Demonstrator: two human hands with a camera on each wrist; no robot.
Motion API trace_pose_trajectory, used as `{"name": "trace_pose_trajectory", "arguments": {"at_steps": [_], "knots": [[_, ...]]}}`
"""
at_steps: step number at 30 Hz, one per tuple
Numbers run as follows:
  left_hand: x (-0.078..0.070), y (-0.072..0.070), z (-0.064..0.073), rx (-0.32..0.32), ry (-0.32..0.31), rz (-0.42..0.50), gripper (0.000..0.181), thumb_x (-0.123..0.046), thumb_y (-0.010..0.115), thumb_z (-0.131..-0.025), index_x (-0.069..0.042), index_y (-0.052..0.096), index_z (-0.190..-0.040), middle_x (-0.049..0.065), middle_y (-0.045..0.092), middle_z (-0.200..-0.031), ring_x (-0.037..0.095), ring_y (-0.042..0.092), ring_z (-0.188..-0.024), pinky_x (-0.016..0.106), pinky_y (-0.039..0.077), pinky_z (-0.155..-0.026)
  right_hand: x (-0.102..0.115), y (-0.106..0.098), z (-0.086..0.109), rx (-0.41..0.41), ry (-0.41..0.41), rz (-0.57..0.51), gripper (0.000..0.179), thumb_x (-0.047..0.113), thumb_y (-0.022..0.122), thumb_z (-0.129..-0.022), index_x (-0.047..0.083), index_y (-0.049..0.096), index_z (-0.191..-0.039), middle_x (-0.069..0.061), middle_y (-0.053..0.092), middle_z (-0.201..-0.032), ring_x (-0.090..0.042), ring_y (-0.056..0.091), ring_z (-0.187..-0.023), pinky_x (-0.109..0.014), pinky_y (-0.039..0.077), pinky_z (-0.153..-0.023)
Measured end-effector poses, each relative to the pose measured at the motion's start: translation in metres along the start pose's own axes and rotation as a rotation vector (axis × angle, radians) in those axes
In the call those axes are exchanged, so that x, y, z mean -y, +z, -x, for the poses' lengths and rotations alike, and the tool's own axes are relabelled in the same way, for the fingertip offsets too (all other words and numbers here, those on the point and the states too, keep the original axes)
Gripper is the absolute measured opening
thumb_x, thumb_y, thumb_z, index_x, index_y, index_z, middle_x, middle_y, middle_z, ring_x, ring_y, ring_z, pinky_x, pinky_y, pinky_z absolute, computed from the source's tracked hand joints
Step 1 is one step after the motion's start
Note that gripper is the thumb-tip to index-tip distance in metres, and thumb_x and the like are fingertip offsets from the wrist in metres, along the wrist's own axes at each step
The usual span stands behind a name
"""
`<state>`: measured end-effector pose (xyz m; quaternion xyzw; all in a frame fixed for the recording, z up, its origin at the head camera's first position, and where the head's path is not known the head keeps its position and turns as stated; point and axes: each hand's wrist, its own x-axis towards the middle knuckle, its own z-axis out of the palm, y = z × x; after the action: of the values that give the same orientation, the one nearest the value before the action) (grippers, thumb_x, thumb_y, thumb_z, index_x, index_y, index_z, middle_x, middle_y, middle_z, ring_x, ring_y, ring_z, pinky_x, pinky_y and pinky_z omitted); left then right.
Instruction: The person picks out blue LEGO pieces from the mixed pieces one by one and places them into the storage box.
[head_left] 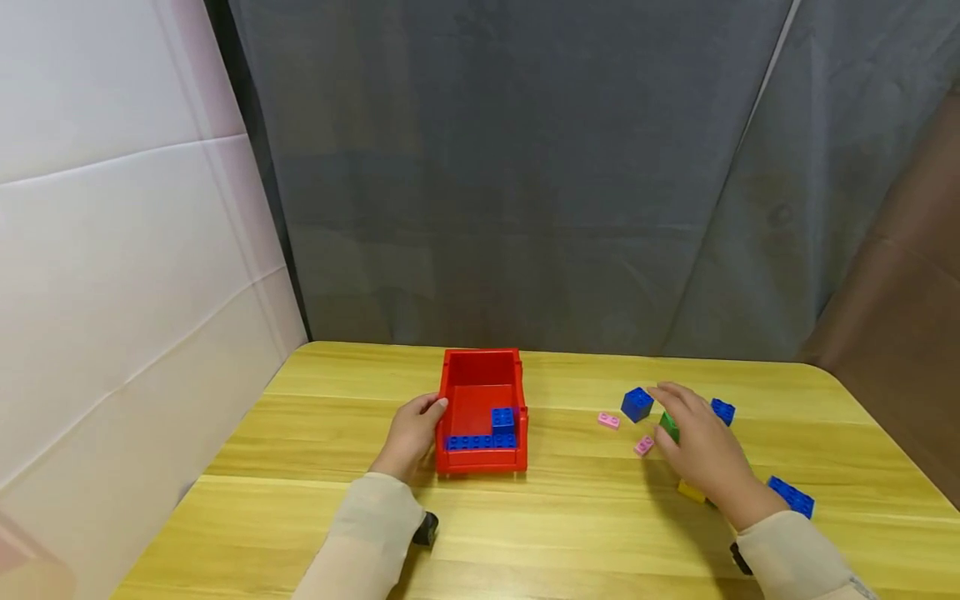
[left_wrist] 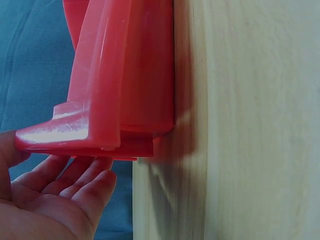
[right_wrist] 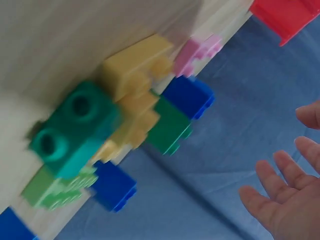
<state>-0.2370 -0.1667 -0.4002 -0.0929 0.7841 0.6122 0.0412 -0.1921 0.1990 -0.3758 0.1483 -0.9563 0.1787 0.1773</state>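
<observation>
Fingers [right_wrist: 272,181] of the right hand [head_left: 702,452] lie loosely apart, released and grasping nothing that I can see, as it hovers over the bricks toward the tabletop's right edge. From my end I judge this to be a reach for one brick, and the green brick [head_left: 669,427] sits just under the thumb and forefinger, with the cube-shaped blue brick [head_left: 637,404] just beyond it, toward the far edge. I would settle on one, square thumb and forefinger to opposite flat sides, and pinch below the studs, coming straight down so that the two-stud pink brick [head_left: 643,446] nearby isn't nudged. The yellow brick [head_left: 691,492] lies partly under the palm, so I'd keep the heel of the hand high. The wrist view adds a teal brick [right_wrist: 75,130] and a light green brick [right_wrist: 57,187] crowding the cluster. Well apart to the left, the left hand [head_left: 411,433] grips the side rim of the red bin [head_left: 482,461], which stands near the tabletop's [head_left: 570,533] far edge; I'd hold that grip light and level. Inside, a long blue brick [head_left: 465,442] lies along the near wall, a smaller blue brick [head_left: 502,417] at its right end.
</observation>
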Motion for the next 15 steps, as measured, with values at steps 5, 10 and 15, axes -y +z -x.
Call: {"name": "trace_pose_trajectory", "arguments": {"at_steps": [5, 10, 15], "knots": [[-0.001, 0.000, 0.001, 0.003, -0.015, -0.001, 0.044, -0.025, 0.045, -0.103, -0.001, 0.046, -0.141, 0.021, 0.049, -0.140, 0.038, 0.046, -0.127, 0.052, 0.039, -0.106, -0.011, -0.003, 0.009, 0.019, 0.045, -0.006, 0.052, 0.008, 0.065, -0.089, 0.000, 0.048, -0.137, -0.024, 0.044, -0.138, -0.046, 0.041, -0.125, -0.065, 0.039, -0.097], [-0.001, 0.000, 0.001, 0.006, -0.018, 0.000, 0.044, -0.025, 0.045, -0.103, -0.001, 0.046, -0.141, 0.021, 0.048, -0.140, 0.039, 0.045, -0.127, 0.052, 0.039, -0.106, -0.020, -0.006, 0.016, 0.032, 0.072, -0.007, 0.052, 0.008, 0.066, -0.089, -0.002, 0.048, -0.136, -0.024, 0.044, -0.137, -0.046, 0.042, -0.124, -0.065, 0.040, -0.095], [-0.001, 0.000, 0.001, 0.008, -0.016, -0.008, 0.045, -0.025, 0.044, -0.104, -0.001, 0.045, -0.141, 0.021, 0.048, -0.140, 0.039, 0.046, -0.127, 0.052, 0.039, -0.106, -0.028, -0.010, 0.023, 0.055, 0.112, 0.001, 0.052, 0.009, 0.065, -0.089, -0.002, 0.048, -0.136, -0.025, 0.044, -0.137, -0.047, 0.041, -0.124, -0.065, 0.040, -0.094]]}}
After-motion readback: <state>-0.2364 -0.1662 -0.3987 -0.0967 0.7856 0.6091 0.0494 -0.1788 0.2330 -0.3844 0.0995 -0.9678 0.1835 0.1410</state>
